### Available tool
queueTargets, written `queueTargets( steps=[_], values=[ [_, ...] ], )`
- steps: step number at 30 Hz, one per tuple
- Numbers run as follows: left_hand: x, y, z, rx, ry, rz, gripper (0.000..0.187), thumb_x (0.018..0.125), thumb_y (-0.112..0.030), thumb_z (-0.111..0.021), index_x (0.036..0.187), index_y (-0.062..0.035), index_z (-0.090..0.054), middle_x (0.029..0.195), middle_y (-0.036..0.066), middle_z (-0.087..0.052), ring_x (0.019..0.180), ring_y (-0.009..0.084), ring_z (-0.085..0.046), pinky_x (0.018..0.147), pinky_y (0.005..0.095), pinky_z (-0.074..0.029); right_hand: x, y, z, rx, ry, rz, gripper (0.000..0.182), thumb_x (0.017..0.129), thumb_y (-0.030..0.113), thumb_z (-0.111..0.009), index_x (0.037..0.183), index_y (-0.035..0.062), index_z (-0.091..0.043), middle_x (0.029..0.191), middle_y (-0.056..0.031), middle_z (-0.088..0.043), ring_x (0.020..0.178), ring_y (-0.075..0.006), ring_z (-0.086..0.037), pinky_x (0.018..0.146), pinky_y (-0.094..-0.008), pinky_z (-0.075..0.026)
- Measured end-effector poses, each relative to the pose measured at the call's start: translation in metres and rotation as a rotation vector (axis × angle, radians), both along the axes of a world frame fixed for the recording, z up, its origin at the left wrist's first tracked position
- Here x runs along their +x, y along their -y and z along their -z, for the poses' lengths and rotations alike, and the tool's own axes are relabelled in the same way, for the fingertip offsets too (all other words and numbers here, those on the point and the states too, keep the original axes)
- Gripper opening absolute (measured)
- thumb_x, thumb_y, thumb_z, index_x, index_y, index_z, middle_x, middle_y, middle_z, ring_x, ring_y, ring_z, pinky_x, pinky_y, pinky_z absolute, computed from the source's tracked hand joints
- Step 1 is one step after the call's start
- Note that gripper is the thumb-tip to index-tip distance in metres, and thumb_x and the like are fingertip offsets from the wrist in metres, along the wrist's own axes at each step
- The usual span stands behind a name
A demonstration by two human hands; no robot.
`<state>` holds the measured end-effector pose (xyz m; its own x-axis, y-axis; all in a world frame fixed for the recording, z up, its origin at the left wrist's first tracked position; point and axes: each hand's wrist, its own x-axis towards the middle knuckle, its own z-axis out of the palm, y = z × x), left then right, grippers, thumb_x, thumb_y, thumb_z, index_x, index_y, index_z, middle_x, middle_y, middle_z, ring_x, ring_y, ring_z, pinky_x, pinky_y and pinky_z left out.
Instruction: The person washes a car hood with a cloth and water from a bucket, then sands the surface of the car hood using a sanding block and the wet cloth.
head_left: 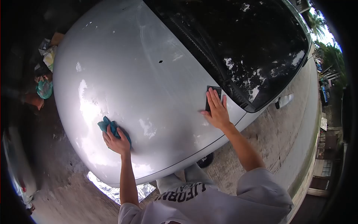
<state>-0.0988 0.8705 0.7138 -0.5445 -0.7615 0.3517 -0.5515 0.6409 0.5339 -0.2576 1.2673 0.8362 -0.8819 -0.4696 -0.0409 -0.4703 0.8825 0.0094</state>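
Observation:
The silver car hood (pixel 138 86) fills the middle of the head view, with pale smears and bright reflections on its paint. My left hand (pixel 116 142) is closed around a crumpled teal cloth (pixel 106 123) and rests with it on the front part of the hood. Near the windshield side, my right hand (pixel 217 114) presses a dark, flat rectangular pad (pixel 207 100) against the paint. Its fingers lie along the pad and the thumb sticks out to the left. The pad's underside is hidden.
The dark windshield (pixel 257 48) and a wiper (pixel 216 63) border the hood at the upper right. A side mirror (pixel 285 100) juts out beyond. Shiny foil sheeting (pixel 108 188) lies on the ground below the front edge. Bags and litter (pixel 44 88) sit at the left.

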Motion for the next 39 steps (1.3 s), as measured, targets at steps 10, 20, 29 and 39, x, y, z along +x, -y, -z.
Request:
queueTargets(
  steps=[10, 20, 29, 39],
  values=[
    [0.009, 0.004, 0.006, -0.040, 0.058, 0.026, 0.045, 0.093, -0.038, -0.058, 0.127, -0.0095, -0.058, 0.124, 0.019, -0.055, 0.117, 0.0393, -0.052, 0.093, 0.0518, -0.043, -0.052, 0.168, 0.047, -0.228, -0.289, 0.064, 0.085, 0.093, 0.062, -0.048, 0.151, 0.0013, -0.032, 0.162, -0.0106, -0.025, 0.151, -0.0223, -0.017, 0.120, -0.0542, -0.009],
    [0.021, 0.016, 0.005, -0.035, 0.035, 0.271, 0.055, 0.094, -0.045, -0.059, 0.135, -0.0084, -0.053, 0.126, 0.020, -0.055, 0.117, 0.0415, -0.052, 0.092, 0.0556, -0.045, 0.059, 0.048, 0.039, -0.206, -0.232, 0.281, 0.091, 0.083, 0.061, -0.061, 0.151, 0.0064, -0.034, 0.162, -0.0057, -0.023, 0.150, -0.0193, -0.018, 0.119, -0.0583, -0.013],
    [0.042, -0.075, -0.018, -0.018, 0.003, 0.052, 0.054, 0.085, -0.045, -0.073, 0.123, -0.0101, -0.058, 0.114, 0.013, -0.060, 0.103, 0.0341, -0.061, 0.081, 0.0462, -0.050, 0.225, 0.090, 0.120, -0.634, -0.119, -0.154, 0.038, 0.087, 0.025, -0.067, 0.123, 0.0139, -0.065, 0.136, 0.0012, -0.059, 0.134, -0.0141, -0.048, 0.114, -0.0527, -0.027],
    [-0.217, -0.212, -0.085, -0.287, 0.035, 0.618, 0.033, 0.083, -0.039, -0.064, 0.089, -0.0072, -0.070, 0.084, 0.024, -0.069, 0.082, 0.0458, -0.067, 0.074, 0.0511, -0.054, 0.341, -0.138, 0.094, -1.293, 0.027, 0.997, 0.018, 0.101, 0.013, -0.053, 0.099, 0.0026, -0.067, 0.089, -0.0048, -0.068, 0.082, -0.0125, -0.061, 0.075, -0.0267, -0.045]
  ],
)
